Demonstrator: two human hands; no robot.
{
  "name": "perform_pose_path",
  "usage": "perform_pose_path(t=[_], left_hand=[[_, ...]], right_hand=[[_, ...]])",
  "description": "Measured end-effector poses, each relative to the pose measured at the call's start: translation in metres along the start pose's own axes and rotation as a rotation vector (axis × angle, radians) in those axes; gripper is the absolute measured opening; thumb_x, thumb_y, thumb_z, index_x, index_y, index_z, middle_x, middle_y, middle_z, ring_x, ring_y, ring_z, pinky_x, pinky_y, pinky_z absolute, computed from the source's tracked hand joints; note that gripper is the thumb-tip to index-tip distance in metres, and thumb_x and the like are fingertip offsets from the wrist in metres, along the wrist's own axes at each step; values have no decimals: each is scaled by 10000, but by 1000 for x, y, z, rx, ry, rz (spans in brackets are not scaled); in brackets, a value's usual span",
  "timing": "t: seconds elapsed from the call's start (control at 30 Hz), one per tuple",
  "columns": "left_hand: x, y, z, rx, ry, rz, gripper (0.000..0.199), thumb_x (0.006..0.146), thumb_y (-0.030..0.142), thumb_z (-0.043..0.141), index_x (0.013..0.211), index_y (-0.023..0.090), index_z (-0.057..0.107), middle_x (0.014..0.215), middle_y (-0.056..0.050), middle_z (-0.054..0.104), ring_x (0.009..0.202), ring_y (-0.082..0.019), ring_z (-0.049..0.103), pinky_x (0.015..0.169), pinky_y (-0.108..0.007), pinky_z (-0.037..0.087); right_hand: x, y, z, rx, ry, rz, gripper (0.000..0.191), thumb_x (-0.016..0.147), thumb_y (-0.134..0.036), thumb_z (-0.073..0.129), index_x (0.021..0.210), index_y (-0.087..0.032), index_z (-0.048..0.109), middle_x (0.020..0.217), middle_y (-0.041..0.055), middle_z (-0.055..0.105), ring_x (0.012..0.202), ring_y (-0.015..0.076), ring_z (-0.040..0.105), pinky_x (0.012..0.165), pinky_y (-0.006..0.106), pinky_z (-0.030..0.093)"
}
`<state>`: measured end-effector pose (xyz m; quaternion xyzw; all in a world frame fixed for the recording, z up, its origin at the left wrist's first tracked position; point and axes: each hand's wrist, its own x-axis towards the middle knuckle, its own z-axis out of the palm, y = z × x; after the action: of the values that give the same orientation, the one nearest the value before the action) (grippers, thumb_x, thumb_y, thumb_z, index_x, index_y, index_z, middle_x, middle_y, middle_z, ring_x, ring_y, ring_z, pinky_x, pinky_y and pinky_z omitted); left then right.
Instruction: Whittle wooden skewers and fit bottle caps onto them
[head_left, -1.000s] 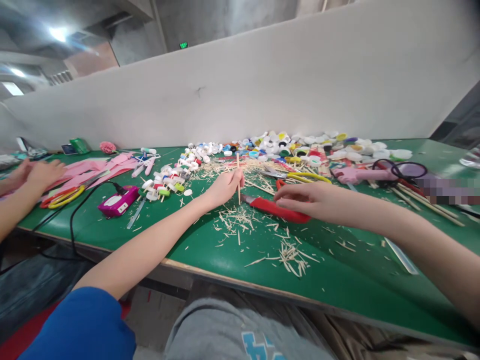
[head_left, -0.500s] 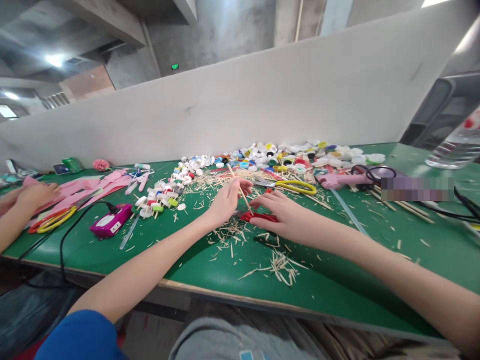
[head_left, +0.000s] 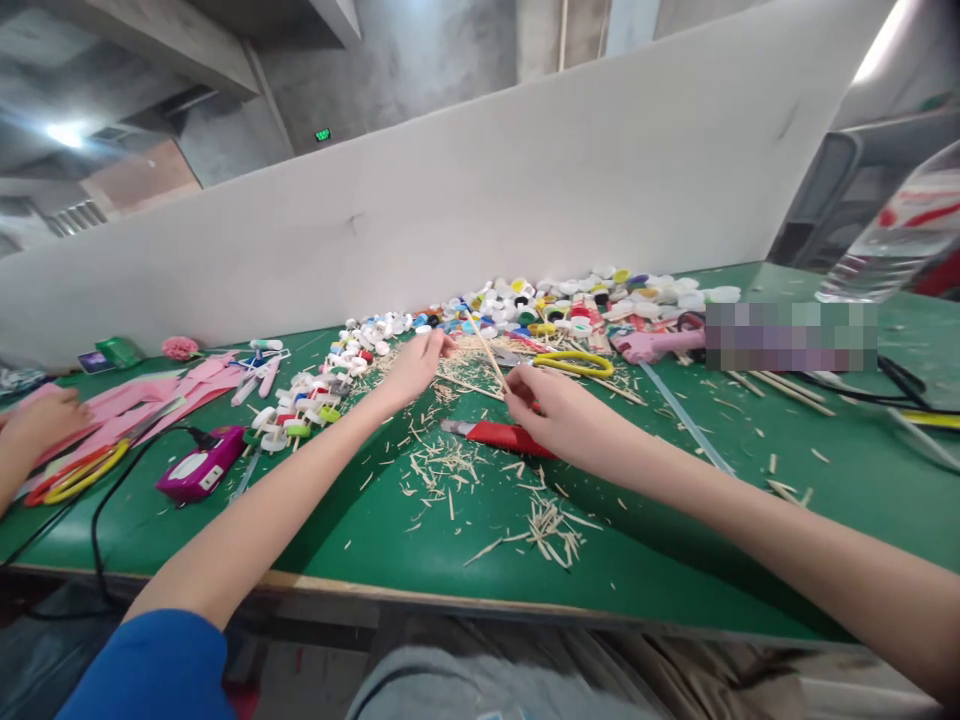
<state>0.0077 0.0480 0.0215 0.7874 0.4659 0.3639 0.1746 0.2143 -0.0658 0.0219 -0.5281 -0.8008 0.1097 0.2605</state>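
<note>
A thin wooden stick slants up and left from the fingertips of my right hand, which are closed on its lower end. My left hand hovers over the wood shavings to the left, its fingers bent close together; whether anything small is between them is hidden. Just below my right hand a red utility knife lies on the green table, its blade end toward the left. Yellow-handled scissors rest behind my right hand. Shavings are scattered around the knife.
Bottle caps are heaped along the white partition. A pink glue gun and a water bottle are at the right. At the left are a magenta box, a cable, pink sheets and another person's hand.
My left hand has let go of the stick and moved left, away from it. My right hand now holds the stick, and the knife below is more exposed. The camera view has shifted.
</note>
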Motion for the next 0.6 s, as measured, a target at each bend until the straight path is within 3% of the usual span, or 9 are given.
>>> perform_pose_path(t=[0.13, 0.2, 0.37, 0.6], left_hand=[[48, -28, -10, 415, -7, 76, 362, 932, 323, 296, 891, 152, 612, 906, -87, 667, 817, -161, 580, 822, -311, 460], [69, -39, -12, 586, -65, 93, 333, 915, 253, 309, 988, 159, 620, 1026, -91, 670, 908, -172, 584, 874, -314, 455], [104, -49, -7, 680, -146, 72, 356, 865, 150, 353, 1042, 180, 661, 1140, -99, 649, 1073, -202, 549, 988, -343, 420], [117, -41, 12, 801, -271, 67, 328, 831, 128, 423, 1025, 189, 680, 1152, -119, 608, 1147, -259, 499, 1000, -399, 416]], right_hand=[[4, 6, -2, 17, 54, 36, 207, 922, -329, 380, 950, -153, 486, 872, 62, 587, 725, 116, 468, 664, 267, 316], [4, 6, -3, 38, 59, 58, 201, 922, -331, 380, 947, -155, 474, 873, 65, 586, 729, 119, 472, 662, 268, 321], [2, 3, -9, 32, 84, 82, 183, 908, -315, 385, 930, -151, 461, 899, 82, 577, 775, 130, 482, 671, 276, 335], [3, 3, -10, -105, 110, 2, 204, 905, -289, 365, 901, -137, 501, 901, 90, 563, 864, 154, 469, 740, 296, 352]])
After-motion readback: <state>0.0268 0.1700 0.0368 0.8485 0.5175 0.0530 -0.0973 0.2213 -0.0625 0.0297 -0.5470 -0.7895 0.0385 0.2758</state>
